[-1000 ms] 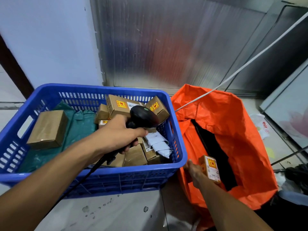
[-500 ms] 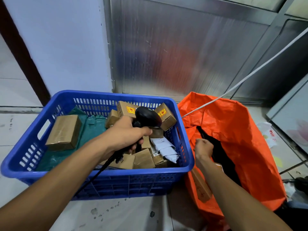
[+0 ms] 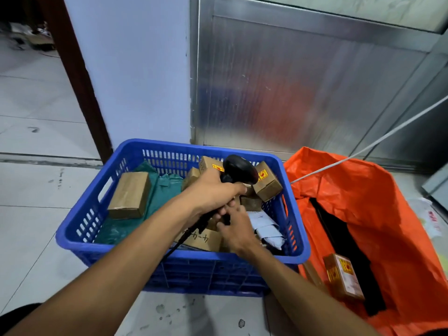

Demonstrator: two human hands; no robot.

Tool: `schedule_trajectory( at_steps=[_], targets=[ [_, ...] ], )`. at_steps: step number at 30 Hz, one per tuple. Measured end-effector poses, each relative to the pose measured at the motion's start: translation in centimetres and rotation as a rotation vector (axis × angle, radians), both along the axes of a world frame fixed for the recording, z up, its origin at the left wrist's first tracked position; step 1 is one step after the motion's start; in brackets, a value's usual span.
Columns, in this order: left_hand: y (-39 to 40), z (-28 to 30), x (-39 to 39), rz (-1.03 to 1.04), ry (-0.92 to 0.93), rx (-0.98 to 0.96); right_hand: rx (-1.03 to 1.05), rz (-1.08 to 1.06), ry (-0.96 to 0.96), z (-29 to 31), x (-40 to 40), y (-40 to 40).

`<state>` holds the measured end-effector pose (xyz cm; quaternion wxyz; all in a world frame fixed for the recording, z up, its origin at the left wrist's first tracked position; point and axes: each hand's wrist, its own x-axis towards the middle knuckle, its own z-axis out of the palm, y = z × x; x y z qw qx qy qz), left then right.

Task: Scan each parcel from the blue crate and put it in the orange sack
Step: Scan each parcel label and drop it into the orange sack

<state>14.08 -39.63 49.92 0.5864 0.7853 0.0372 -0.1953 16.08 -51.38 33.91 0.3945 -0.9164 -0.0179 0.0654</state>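
Head view – slatted blue crate point(image 3: 97, 209), crinkled orange sack point(image 3: 375, 202)

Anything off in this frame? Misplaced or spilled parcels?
One thing: a small brown parcel lies on the orange sack fabric beside its dark opening, apparently not inside. Crate parcels are jumbled but all within the blue crate; nothing spilled.

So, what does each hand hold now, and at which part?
The left hand grips the black scanner by its handle. The right hand reaches among the parcels in the blue crate; any hold cannot be told.
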Motion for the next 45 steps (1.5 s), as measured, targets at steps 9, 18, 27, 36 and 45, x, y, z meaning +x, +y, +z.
schedule_trajectory(
  at_steps=[9, 18, 27, 36, 45],
  targets=[
    [0.6, 0.0, 0.1, 0.003, -0.017, 0.008, -0.193, 0.211, 0.284, -1.2, 0.6, 3.4],
    [0.5, 0.2, 0.1, 0.009, -0.005, 0.008, -0.340, 0.249, 0.285, -1.5, 0.9, 2.8],
    [0.9, 0.4, 0.0, 0.012, -0.013, -0.019, -0.153, 0.205, 0.145, 1.9, 0.7, -0.8],
    [1.1, 0.5, -0.2, -0.011, -0.061, -0.027, -0.075, 0.054, 0.208, 8.6, 1.6, -7.5],
    [0.1, -0.4, -0.3, -0.045, -0.060, -0.009, 0.099, -0.119, 0.232, 12.0, 0.2, -11.5]
  ],
)
